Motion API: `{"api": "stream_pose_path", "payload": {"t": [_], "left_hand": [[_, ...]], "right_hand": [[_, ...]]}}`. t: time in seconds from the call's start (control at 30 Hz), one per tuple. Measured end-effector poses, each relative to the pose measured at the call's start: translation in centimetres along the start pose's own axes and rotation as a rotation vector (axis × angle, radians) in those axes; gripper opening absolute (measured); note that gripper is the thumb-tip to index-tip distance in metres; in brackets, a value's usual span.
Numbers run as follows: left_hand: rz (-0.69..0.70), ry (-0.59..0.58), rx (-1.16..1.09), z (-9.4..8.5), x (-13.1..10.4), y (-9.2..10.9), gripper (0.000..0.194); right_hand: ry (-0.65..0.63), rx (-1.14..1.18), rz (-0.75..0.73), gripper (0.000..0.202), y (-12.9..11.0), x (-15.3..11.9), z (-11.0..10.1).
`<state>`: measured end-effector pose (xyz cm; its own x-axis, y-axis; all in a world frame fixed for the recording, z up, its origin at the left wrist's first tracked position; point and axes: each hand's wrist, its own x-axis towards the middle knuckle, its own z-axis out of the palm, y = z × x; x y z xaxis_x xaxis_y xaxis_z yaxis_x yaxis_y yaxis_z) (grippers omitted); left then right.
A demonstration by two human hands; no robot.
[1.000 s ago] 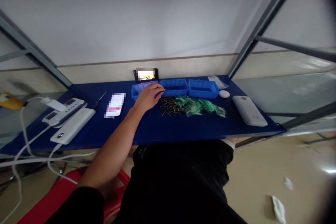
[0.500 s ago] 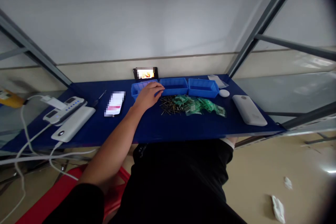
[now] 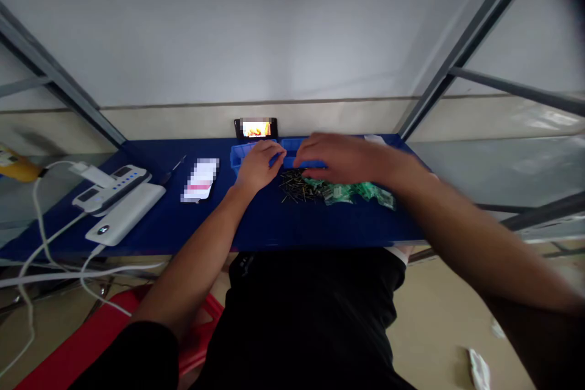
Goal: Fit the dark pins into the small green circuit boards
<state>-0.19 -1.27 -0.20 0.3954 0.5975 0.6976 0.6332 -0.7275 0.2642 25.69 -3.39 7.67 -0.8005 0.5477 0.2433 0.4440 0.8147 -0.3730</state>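
My left hand [image 3: 261, 164] is closed in a pinch in front of the left blue bin [image 3: 236, 156], hiding part of it. Whatever its fingertips hold, if anything, is too small to make out. Blurred by motion, my right hand [image 3: 333, 157] hovers over the heap with thumb and fingers apart, and nothing shows between them. Below and left of it lie many loose thin dark and brassy screw-like pieces [image 3: 296, 187]. Small green-and-clear plastic packets [image 3: 340, 194] lie beside them, partly under my right hand. The middle blue bin [image 3: 289, 159] is partly covered by my hands.
A propped phone [image 3: 256, 128] stands behind the bins. Another phone [image 3: 201, 180] lies to the left, near a thin screwdriver-like tool [image 3: 176, 167]. A white power bank [image 3: 125, 216] and a power strip [image 3: 112, 189] with cables sit at the left. Metal posts [image 3: 434, 94] flank the blue table [image 3: 274, 225].
My right hand has come in from the right over the heap and the bins, covering the right bin. My left hand stays nearly where it was, still pinched.
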Motion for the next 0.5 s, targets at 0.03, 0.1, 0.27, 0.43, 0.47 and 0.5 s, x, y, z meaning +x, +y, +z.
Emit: {"api": "stream_pose_path", "payload": {"t": [0.03, 0.1, 0.27, 0.43, 0.47, 0.5], "left_hand": [[-0.022, 0.021, 0.01, 0.0, 0.0, 0.1, 0.02], [-0.053, 0.04, 0.031, -0.1, 0.0, 0.2, 0.019], [-0.072, 0.05, 0.056, 0.0, 0.0, 0.1, 0.019], [-0.042, 0.073, 0.028, 0.1, -0.1, 0.7, 0.016], [-0.038, 0.078, 0.02, 0.1, -0.1, 0.9, 0.015], [-0.035, 0.082, 0.013, 0.1, 0.0, 1.0, 0.014]], "right_hand": [[-0.037, -0.051, -0.054, 0.02, -0.5, 0.2, 0.5], [-0.106, -0.185, -0.158, 0.021, -1.3, 0.7, 1.9], [-0.122, -0.352, -0.151, 0.025, -1.3, 1.0, 5.0], [-0.065, -0.267, -0.094, 0.028, 0.4, 1.1, 5.7], [-0.054, -0.242, -0.078, 0.027, 0.7, 1.2, 5.7], [-0.045, -0.216, -0.06, 0.026, 0.9, 1.2, 5.6]]}}
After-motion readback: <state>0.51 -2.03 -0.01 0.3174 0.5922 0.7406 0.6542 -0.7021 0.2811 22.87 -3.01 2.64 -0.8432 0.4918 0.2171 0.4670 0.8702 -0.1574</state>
